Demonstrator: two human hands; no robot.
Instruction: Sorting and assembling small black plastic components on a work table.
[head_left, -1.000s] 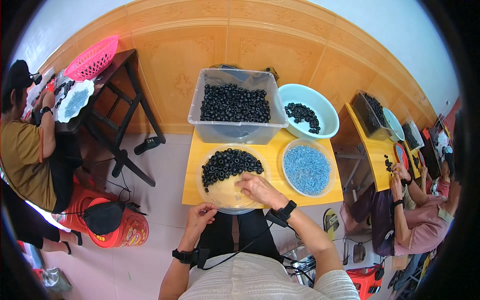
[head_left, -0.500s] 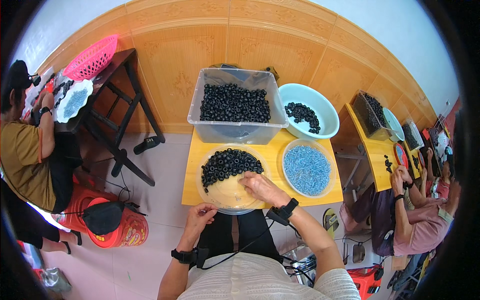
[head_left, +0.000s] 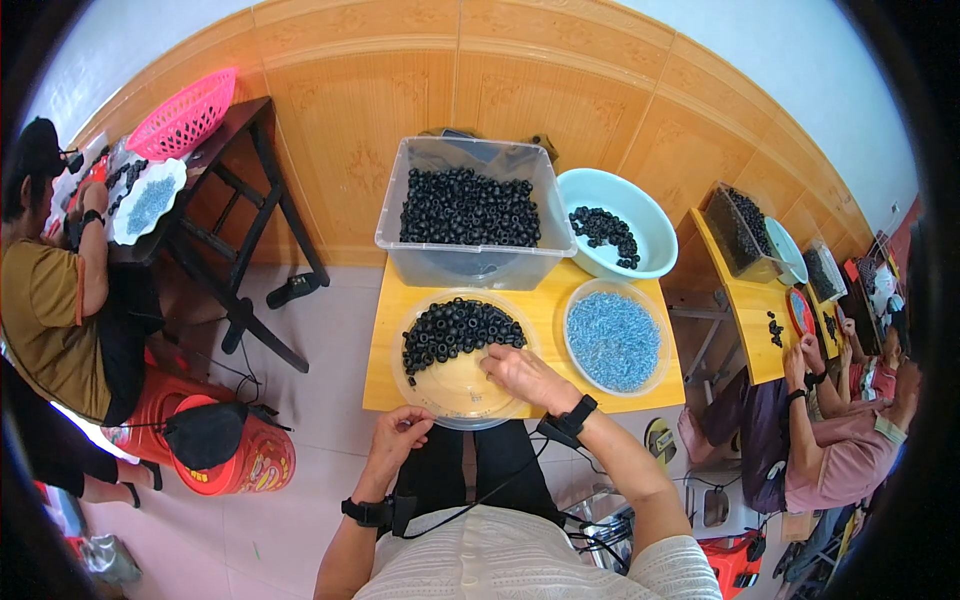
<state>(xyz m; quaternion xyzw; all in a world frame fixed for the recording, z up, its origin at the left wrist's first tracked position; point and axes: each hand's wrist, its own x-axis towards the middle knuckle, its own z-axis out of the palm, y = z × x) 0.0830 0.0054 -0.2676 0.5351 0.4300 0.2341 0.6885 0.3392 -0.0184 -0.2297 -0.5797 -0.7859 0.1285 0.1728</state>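
Note:
A round clear plastic tray (head_left: 470, 402) lies at the front of the yellow table (head_left: 640, 396), with a pile of black ring-shaped beads (head_left: 455, 335) over its far half. Over the tray's right side, my right hand (head_left: 525, 378) has its fingers closed in a pinch beside the pile. My left hand (head_left: 398, 432) is at the tray's near left edge, thumb and fingertips pressed together. What either hand pinches, if anything, is too small to make out. Small blue beads (head_left: 612, 340) fill a round dish to the right.
Behind the tray stands a clear bin (head_left: 480, 262) of black beads, beside a pale blue basin (head_left: 655, 235) holding more. People sit at tables left and right. A red bucket (head_left: 240, 460) is on the floor at left. Cables hang between my wristbands.
My two hands keep nearly the same place and pinch. At the right, the seated person's hands have shifted slightly.

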